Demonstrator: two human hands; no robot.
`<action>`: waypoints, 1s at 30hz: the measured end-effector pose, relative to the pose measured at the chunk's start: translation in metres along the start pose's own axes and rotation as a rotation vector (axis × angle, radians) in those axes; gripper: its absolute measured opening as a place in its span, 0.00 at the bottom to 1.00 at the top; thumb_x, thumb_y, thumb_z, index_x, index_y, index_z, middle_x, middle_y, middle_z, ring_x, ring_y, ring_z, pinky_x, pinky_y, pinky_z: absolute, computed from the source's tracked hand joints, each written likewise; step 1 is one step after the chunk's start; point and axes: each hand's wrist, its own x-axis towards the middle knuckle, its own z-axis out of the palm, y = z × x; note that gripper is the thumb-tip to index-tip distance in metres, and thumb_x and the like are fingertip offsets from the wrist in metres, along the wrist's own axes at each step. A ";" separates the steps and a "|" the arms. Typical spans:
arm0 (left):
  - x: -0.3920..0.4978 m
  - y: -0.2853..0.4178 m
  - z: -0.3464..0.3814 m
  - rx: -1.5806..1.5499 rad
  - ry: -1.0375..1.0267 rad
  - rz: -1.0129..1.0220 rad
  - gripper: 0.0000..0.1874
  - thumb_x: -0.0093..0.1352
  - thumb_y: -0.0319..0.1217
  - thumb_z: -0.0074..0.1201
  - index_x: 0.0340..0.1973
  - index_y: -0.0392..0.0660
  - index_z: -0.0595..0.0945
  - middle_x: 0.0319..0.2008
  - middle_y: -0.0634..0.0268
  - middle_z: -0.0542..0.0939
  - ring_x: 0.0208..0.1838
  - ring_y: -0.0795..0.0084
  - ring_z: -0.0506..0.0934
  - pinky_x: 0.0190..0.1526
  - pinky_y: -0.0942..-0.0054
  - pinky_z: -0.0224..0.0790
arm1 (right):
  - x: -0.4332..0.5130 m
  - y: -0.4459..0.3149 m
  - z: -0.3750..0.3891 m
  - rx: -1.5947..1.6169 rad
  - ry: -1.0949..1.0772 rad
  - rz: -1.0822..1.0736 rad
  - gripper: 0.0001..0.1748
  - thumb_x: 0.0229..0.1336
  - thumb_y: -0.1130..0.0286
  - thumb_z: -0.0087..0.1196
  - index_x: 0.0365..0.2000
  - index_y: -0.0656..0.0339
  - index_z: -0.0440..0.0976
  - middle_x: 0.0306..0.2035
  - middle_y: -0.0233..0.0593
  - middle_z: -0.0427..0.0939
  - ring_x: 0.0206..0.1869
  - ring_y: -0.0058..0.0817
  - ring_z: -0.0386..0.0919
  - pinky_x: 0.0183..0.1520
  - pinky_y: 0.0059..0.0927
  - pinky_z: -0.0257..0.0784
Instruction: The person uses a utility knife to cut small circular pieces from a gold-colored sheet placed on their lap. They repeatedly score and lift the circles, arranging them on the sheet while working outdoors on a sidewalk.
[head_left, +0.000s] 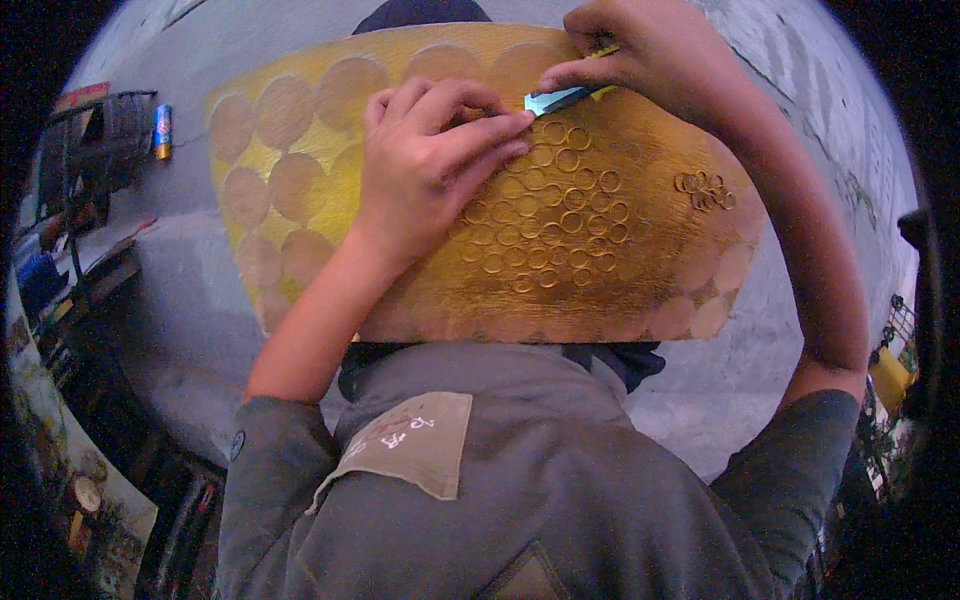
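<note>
A gold-coloured board (652, 247) with a pattern of large discs lies in front of me. Many small rings (574, 199) are spread over its middle, and a small pile of similar rings (705, 190) sits towards its right side. My right hand (637, 56), at the board's top edge, holds a yellow-handled tool (561, 98) with a shiny flat end; its exact kind is unclear. My left hand (435, 154) is over the board, thumb and forefinger together at the tool's tip. Whether a small ring is between those fingers cannot be seen.
A blue tube (163, 131) with a gold-coloured end lies on the grey floor (225, 37) at the upper left. Dark furniture or shelving (97, 172) stands at the far left. A yellow object (891, 375) is at the right rim.
</note>
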 end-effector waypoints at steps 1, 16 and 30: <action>-0.001 -0.001 0.001 -0.001 0.007 0.010 0.11 0.64 0.40 0.68 0.42 0.59 0.91 0.40 0.74 0.83 0.44 0.67 0.77 0.49 0.61 0.61 | 0.001 0.000 -0.002 0.000 -0.016 0.005 0.34 0.52 0.33 0.64 0.32 0.59 0.85 0.27 0.51 0.83 0.33 0.51 0.82 0.36 0.46 0.75; -0.029 0.015 -0.024 -0.025 0.005 -0.048 0.15 0.62 0.27 0.69 0.46 0.45 0.91 0.41 0.63 0.83 0.44 0.62 0.77 0.52 0.62 0.64 | 0.010 -0.013 0.046 0.107 0.132 -0.176 0.37 0.46 0.28 0.64 0.27 0.58 0.85 0.26 0.47 0.84 0.33 0.49 0.85 0.35 0.49 0.78; -0.037 0.004 -0.025 0.037 0.056 0.016 0.15 0.63 0.27 0.68 0.47 0.47 0.90 0.40 0.65 0.83 0.45 0.60 0.77 0.52 0.60 0.63 | 0.024 -0.023 0.039 0.108 0.110 -0.171 0.37 0.42 0.30 0.67 0.23 0.59 0.84 0.23 0.45 0.83 0.30 0.48 0.84 0.33 0.48 0.76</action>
